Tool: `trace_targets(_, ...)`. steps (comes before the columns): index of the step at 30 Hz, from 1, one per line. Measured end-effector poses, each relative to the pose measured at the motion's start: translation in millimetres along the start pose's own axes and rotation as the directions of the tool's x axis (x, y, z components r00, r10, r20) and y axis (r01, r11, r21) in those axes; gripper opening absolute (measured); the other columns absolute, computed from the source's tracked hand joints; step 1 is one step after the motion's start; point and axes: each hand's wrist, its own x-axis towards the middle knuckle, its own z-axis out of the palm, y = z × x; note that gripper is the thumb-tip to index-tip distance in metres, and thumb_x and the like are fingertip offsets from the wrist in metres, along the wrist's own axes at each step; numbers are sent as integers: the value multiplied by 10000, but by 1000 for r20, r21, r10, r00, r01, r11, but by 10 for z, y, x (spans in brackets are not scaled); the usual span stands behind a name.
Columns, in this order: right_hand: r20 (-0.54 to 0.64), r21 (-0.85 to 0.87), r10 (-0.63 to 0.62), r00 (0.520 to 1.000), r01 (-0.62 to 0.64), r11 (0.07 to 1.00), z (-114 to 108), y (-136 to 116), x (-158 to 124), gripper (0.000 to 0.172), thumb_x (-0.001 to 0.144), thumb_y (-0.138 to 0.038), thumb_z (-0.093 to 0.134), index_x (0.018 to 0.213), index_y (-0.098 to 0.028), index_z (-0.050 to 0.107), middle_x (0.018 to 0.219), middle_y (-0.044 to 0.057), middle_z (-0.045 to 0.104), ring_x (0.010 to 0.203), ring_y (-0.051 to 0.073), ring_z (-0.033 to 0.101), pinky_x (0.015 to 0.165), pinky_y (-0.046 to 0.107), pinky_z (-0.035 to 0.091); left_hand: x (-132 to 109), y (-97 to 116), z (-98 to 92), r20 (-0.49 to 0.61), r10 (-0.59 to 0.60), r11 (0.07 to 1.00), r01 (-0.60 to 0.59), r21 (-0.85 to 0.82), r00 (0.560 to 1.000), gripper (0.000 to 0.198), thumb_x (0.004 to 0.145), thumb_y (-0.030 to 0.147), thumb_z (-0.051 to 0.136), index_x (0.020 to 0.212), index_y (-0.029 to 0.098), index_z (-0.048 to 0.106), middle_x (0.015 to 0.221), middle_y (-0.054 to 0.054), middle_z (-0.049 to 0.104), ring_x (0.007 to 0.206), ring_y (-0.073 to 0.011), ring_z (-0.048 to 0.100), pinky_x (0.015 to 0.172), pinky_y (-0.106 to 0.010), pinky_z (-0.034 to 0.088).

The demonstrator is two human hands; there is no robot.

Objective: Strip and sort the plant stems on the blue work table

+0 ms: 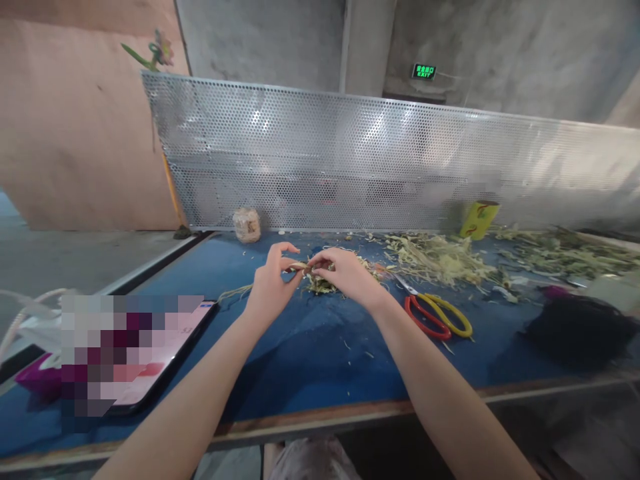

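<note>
My left hand [273, 280] and my right hand [345, 272] meet over the blue table [300, 360], fingers pinched together on a thin pale strip of dried plant fibre [299, 266]. Under and behind the right hand lies a small clump of the same greenish-yellow fibre [320, 285]. A loose strand [235, 291] trails left from the hands across the cloth. Scissors with one red and one yellow handle [437, 315] lie just to the right of my right wrist, blades pointing toward the fibre.
A perforated metal screen [380, 160] stands along the table's back. Piles of fibre scraps [445, 257] spread right. A yellow cup [479, 220], a small jar [247, 225], a phone [165, 353] at left, a black bag [580, 330] at right.
</note>
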Motion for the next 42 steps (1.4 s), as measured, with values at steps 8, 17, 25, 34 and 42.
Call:
trace_targets(8,6,-149,-84,996,84,985,51,5,10,173,708,-74,566,837,-147,656,804,57,651,751,138,576,702,249,437,-6,4,12,8,-42,999,42,14,999,201,695,157,547,870,208,464,813,2,597,631,-100,592,598,-209,426)
trace_targets(17,-105,-258,-90,990,60,964,31,-9,-14,184,772,-117,501,867,-164,652,863,48,665,817,151,585,757,260,427,-5,11,11,-41,-113,993,111,-44,993,286,676,171,563,915,217,413,684,24,627,622,-119,593,598,-223,412)
trace_targets(25,-117,-390,-246,962,184,902,102,-70,-60,159,822,-180,433,842,-178,591,933,91,580,944,203,470,839,350,333,18,-66,58,-51,-284,915,255,-314,957,364,614,217,607,886,219,364,598,40,635,619,-149,608,606,-264,419)
trace_targets(34,-11,314,-106,994,104,944,245,73,5,79,783,-197,473,745,-178,539,895,24,596,849,130,552,755,270,418,41,-106,65,85,-505,646,442,-622,859,426,536,199,662,786,204,317,567,45,628,539,-125,589,609,-258,423)
trace_targets(42,-47,103,-42,998,47,994,247,64,-3,121,723,-104,532,700,-166,633,737,23,644,728,133,577,705,249,424,30,-131,81,19,-347,871,330,-364,938,337,604,211,606,780,211,319,567,39,623,579,-142,580,626,-276,404)
